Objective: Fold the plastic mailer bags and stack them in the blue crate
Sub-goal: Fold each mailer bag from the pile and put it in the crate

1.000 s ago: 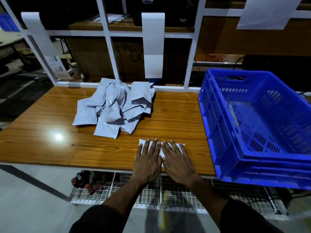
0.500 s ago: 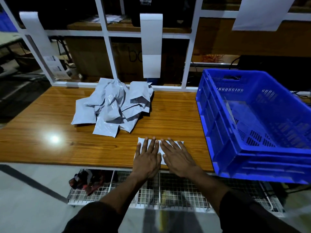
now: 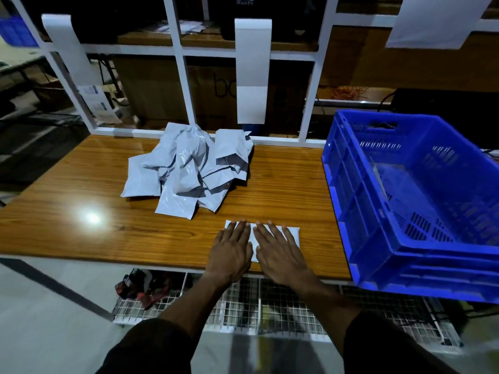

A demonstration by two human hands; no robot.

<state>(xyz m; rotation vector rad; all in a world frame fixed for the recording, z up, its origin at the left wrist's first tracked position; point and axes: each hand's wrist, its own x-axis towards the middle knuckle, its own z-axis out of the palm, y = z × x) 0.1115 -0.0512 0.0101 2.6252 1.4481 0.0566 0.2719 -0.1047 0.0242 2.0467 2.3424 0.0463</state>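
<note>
On the left and middle of the wooden table (image 3: pixel 67 233), toward its far edge, a loose heap of crumpled grey mailer bags (image 3: pixel 189 168) lies with its bags pointing every which way, so the pile has no single long axis. Nearer the front edge, to the right of the heap and apart from it, one flat mailer bag (image 3: pixel 293 233) lies with its long axis running left to right, parallel to the table's front edge. The left hand (image 3: pixel 229 252) rests flat on the bag's left part, fingers straight and close together, pointing away from the person. Just beside it, the right hand (image 3: pixel 280 252) presses flat on the bag's right part, fingers straight and slightly fanned; only the bag's right end and a strip between the hands show. Well to the right stands the blue crate (image 3: pixel 359 211), tilted, hanging over the table's front edge; what lies inside cannot be made out.
</note>
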